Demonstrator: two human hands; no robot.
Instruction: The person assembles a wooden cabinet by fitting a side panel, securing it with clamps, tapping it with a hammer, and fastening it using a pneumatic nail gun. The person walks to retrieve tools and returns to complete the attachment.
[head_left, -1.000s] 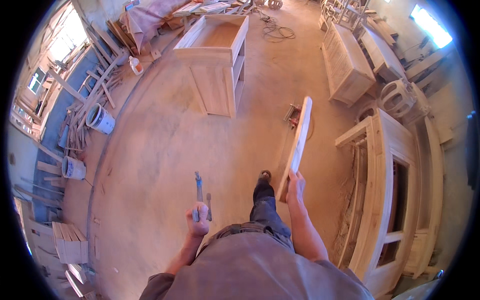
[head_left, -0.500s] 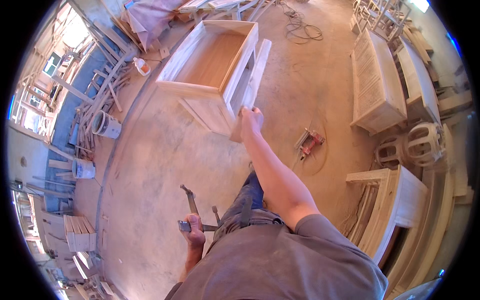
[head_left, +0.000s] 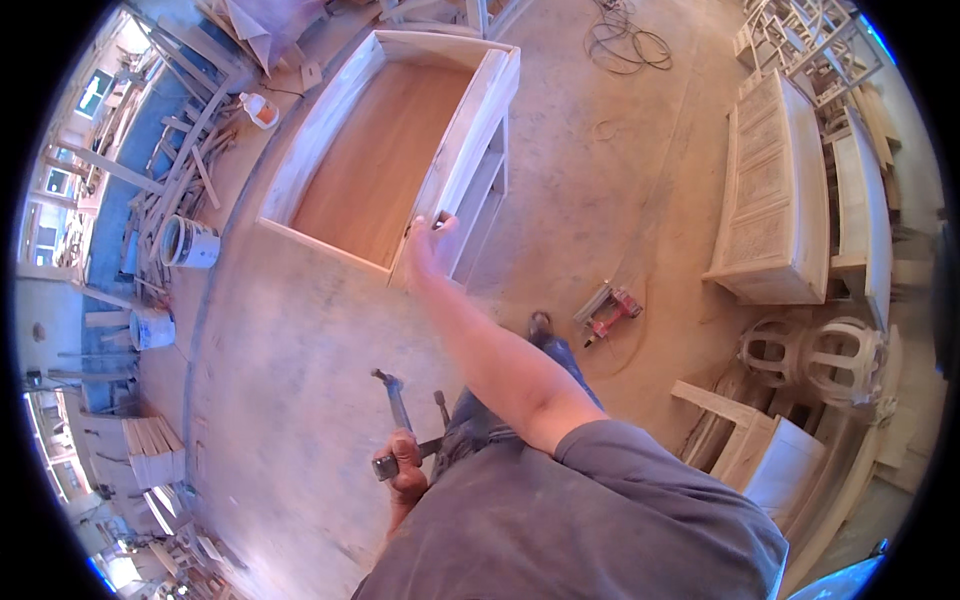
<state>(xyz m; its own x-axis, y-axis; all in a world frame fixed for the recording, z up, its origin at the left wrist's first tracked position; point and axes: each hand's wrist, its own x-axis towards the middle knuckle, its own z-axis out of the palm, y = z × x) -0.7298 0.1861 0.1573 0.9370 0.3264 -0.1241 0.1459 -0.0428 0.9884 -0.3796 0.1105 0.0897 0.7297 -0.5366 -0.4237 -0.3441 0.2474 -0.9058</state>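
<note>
Buckets [head_left: 190,245] left of cabinet [head_left: 375,160], nailer [head_left: 622,303] right

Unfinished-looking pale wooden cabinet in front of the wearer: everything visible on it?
The pale wooden cabinet stands on the dusty grey-brown floor, ahead and slightly left. Its boxy top is open, raised edges framing a recessed, smooth, orange-brown wood-look panel. The right side is open lower down, showing a shelf-like surface. The right hand grips a long pale board along the right top edge, apparently against it.

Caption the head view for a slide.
Right hand at an open-topped wooden cabinet, left hand holding tools.
</note>
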